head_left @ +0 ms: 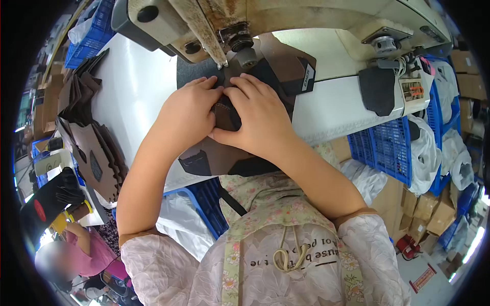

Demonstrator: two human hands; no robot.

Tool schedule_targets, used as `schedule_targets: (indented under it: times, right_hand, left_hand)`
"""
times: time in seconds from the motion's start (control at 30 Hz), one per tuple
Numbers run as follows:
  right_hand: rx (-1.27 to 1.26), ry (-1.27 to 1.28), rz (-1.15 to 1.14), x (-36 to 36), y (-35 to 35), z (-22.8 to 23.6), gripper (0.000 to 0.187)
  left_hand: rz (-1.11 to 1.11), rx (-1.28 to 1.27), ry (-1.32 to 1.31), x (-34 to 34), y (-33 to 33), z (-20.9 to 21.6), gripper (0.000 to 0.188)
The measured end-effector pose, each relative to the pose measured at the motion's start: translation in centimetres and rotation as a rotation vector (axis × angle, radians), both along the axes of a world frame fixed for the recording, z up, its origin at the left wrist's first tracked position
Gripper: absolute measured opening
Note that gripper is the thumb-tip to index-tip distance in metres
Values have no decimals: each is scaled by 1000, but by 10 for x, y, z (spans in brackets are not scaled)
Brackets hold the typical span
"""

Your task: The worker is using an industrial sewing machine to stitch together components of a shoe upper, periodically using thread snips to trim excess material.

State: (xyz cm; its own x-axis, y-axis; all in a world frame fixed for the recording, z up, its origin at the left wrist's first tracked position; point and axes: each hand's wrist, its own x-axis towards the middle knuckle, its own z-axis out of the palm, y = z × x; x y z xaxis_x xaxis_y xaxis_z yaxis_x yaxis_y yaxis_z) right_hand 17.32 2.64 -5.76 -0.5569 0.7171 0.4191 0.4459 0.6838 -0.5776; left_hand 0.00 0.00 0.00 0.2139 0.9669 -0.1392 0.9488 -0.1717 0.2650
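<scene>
A brown and black fabric piece [224, 155] with sewn panels lies on the white machine bed, partly beneath the head of a sewing machine [301, 15]. My left hand [186, 115] rests on its left side, fingers laid forward over the cloth near the presser area. On the other side my right hand [260, 115] presses down with fingers spread and thumb stretched toward the left one. Both sets of fingertips are close to the needle bar [222, 61] and a dark roller [247, 57]. A small label [307, 77] shows on the fabric's far right part. My hands cover its middle.
Stacks of brown cut pieces [94, 153] lie along the bed's left edge. A black fabric piece [377, 91] sits at the right. Blue crates [380, 153] with white bags stand below right; another blue crate [94, 33] is far left. A person [92, 252] in pink sits lower left.
</scene>
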Motion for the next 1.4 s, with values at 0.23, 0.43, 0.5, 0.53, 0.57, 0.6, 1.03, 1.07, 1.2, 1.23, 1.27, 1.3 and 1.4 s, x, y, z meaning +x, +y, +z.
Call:
schedule_targets:
  times: [0.23,0.43,0.5,0.53,0.57,0.6,1.03,1.07,1.2,1.23,1.27,1.3,1.4]
  right_hand:
    - [-35,-2,43,4,8,3,69]
    - [-46,8,68,6,8,-2,71]
    - [-52,8,78,7,8,-2,71]
    - [-52,9,77,8,9,-2,71]
    - [-52,10,76,9,9,-2,71]
    - [-51,9,77,9,9,-2,71]
    - [50,-49,85,11,7,-4,70]
    - [57,-53,75,11,6,-4,69]
    - [49,-59,45,6,2,-1,68]
    - [44,-75,22,6,2,0,68]
    - [40,-91,-2,7,2,1,69]
    - [42,-92,1,7,1,1,69]
    - [43,-138,-18,7,1,0,72]
  left_hand:
    - [55,-12,-81,3,0,8,57]
    - [40,1,-32,4,-3,4,62]
    - [33,-7,8,4,-4,2,63]
    - [30,-7,4,5,-4,2,63]
    - [28,-8,1,5,-4,1,63]
    - [29,-8,0,5,-4,2,63]
    - [70,98,-40,8,-11,-19,58]
    - [70,108,-33,8,-10,-20,58]
    - [79,123,-32,8,-10,-22,57]
    - [81,136,-30,8,-9,-23,57]
    - [83,150,-28,9,-8,-24,57]
    - [85,152,-29,9,-8,-24,57]
    - [100,170,-35,8,-6,-27,57]
